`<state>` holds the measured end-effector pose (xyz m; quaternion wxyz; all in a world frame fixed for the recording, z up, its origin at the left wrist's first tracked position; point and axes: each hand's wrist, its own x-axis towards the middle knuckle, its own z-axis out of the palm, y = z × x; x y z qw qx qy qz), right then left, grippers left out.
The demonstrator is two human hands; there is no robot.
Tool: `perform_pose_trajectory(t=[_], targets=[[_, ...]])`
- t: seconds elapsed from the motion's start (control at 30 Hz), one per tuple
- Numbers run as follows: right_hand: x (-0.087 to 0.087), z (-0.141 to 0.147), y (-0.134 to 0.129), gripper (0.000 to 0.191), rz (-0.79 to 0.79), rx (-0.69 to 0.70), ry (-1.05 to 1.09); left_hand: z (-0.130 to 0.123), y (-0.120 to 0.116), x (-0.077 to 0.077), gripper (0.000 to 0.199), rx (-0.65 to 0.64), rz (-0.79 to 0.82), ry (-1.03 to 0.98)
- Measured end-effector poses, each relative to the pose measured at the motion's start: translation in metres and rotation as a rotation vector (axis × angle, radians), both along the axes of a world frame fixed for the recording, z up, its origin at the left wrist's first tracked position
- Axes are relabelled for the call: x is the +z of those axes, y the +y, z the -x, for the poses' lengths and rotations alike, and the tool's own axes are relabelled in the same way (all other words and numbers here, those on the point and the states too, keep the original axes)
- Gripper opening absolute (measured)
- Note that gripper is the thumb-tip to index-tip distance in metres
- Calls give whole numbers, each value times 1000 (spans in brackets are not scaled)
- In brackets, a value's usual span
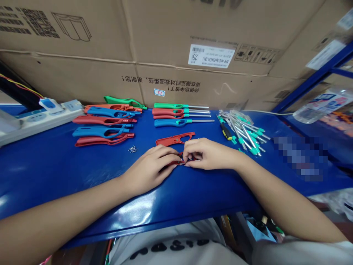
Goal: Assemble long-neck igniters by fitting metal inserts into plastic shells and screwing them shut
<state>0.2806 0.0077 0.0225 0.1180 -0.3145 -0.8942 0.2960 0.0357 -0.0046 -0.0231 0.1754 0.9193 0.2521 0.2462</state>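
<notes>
Between my hands, flat on the blue table, lies a red lighter casing half (181,155) of the long-nosed kind, mostly hidden by fingers. My left hand (154,165) holds its left end, fingers closed over it. At its middle and right end, the fingertips of my right hand (205,154) are pinched together over small parts; what they grip is too small to make out. Just beyond my fingers rests another red casing half (175,139), its inside facing up. A few small metal screws or pins (132,149) lie left of it.
Red, blue and orange casings (102,131) are stacked at the left, near a white power strip (41,117). Lighters with metal nozzles (180,113) lie at the back. Right of them are a nozzle pile (246,132), a black-yellow screwdriver (226,131) and a plastic bottle (322,105). Cardboard (165,70) stands behind.
</notes>
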Motion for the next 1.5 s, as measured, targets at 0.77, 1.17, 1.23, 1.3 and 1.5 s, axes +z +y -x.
perform_pose_trajectory(t=[0.77,1.17,1.23,1.3,1.5], targets=[[10,-49,20,19,-205,-359,-402,0,-1,0,11,35,-15,-49],[4,-46,25,5,-150,-328,-322,2,-1,1,15,28,-33,-56],[6,-44,24,6,-146,-337,-293,2,-1,1,15,22,-33,-71],[7,-41,23,9,-155,-328,-290,1,-1,2,12,21,-21,-88],[-1,-36,25,18,-151,-362,-271,1,-3,5,12,6,-16,-82]])
